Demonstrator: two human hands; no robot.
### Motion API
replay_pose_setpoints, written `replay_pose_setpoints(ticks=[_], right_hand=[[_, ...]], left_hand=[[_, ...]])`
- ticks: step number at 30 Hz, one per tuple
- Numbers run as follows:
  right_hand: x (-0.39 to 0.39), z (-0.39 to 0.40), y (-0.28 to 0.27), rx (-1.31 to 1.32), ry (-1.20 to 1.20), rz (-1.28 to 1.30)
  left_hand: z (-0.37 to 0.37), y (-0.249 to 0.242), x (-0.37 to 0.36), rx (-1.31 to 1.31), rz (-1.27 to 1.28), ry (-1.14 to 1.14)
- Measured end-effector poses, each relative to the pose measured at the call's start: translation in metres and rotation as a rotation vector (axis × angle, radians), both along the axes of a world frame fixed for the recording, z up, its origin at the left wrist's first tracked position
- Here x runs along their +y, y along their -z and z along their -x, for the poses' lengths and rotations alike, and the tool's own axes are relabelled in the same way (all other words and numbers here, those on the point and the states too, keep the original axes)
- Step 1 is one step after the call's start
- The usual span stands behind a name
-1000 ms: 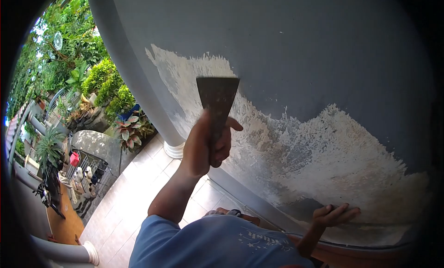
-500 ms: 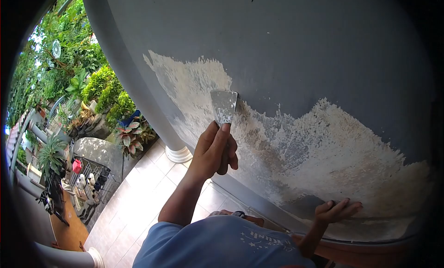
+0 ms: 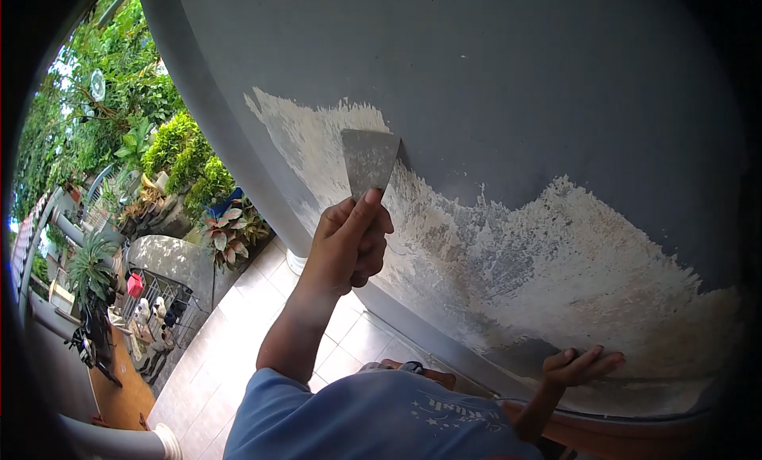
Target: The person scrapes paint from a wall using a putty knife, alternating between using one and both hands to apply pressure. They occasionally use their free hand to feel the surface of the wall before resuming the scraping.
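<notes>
In the head view, the left hand [image 3: 345, 242] is near the middle of the frame, its fingers curled firmly around the handle of a scraper [image 3: 371, 158], with the thumb laid along the base of the blade. The grip hides most of the handle. The flat, worn blade points up the frame, its wide end over the edge where a pale, rough patch [image 3: 603, 246] meets the grey paint of the wall [image 3: 516, 87]; a thin shadow runs along the blade's right side, and whether the metal touches the wall is hard to tell. The patch spreads from the upper left of the wall down to the lower right, with a ragged, flaky border. At the lower right of the frame, the right hand [image 3: 575, 369] holds nothing that shows; its fingers are spread loosely and point right, close to the wall, though contact cannot be made out. A blue shirt [image 3: 357, 420] with white lettering fills the bottom middle. A grey column [image 3: 230, 142] curves down the left side of the wall to a pale base beside the bright tiled floor [image 3: 230, 357]. Green bushes [image 3: 186, 150] crowd the upper left, and a small red box [image 3: 134, 284] sits by a metal rack [image 3: 181, 311] at the left.
</notes>
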State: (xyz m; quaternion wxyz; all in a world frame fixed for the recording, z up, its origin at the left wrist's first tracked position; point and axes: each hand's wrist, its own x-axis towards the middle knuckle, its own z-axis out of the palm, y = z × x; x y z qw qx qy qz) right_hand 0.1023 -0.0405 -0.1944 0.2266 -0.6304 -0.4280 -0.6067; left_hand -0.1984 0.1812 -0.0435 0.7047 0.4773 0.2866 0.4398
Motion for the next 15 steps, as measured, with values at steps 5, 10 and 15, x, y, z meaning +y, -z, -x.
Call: replay_pose_setpoints(ticks=[5, 10, 15], right_hand=[[-0.002, -0.001, 0.003, 0.022, 0.015, 0.003], [-0.001, -0.002, 0.004, 0.024, 0.002, -0.008], [-0.002, -0.005, 0.007, 0.01, -0.002, -0.004]], left_hand=[[0.011, 0.004, -0.019, 0.149, 0.03, -0.005], [0.004, -0.01, -0.017, 0.134, -0.016, -0.051], [0.004, -0.016, -0.02, 0.181, -0.039, -0.036]])
